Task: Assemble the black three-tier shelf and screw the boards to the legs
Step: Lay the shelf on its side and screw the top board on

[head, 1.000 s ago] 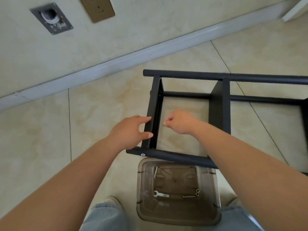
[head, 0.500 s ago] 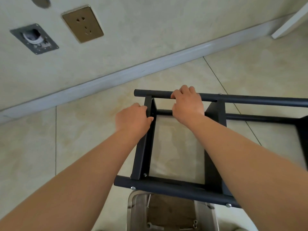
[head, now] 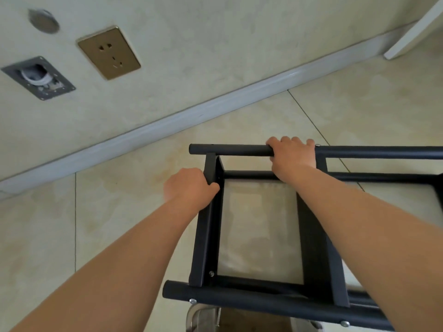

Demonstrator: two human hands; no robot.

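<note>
Basically, we've got the shelf frame [head: 263,236] lying on its side by the baseboard [head: 215,104], left hand [head: 189,188] gripping its end board [head: 206,224], right hand [head: 291,154] wrapped round the far leg [head: 230,150]; looks rigid, light, best held by tubes.

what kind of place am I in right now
Probably a room in a home or flat: a tiled floor, a wall socket above the skirting board, and a black shelf frame being assembled on the floor.
</note>
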